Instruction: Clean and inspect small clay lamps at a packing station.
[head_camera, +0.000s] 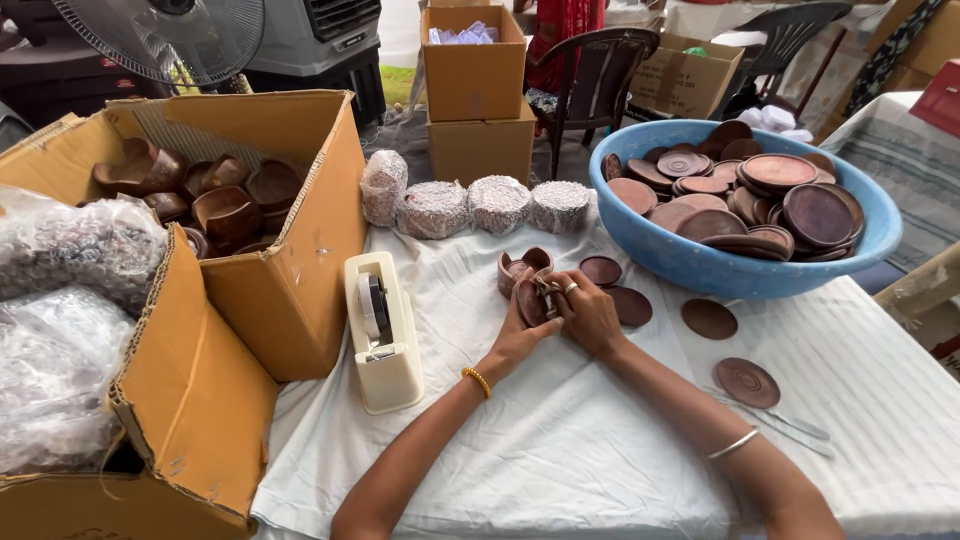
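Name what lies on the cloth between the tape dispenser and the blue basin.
In the head view: both hands, left hand and right hand, holding small brown bowls, with loose brown lids beside them.

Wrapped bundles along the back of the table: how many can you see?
4 wrapped bundles, in a row between the cardboard box and blue basin. More may sit hidden behind the box.

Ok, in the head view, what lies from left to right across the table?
Bubble wrap → cardboard box of wooden bowls → tape dispenser → left hand and right hand on a small wooden piece → loose wooden lid → blue tub of lids.
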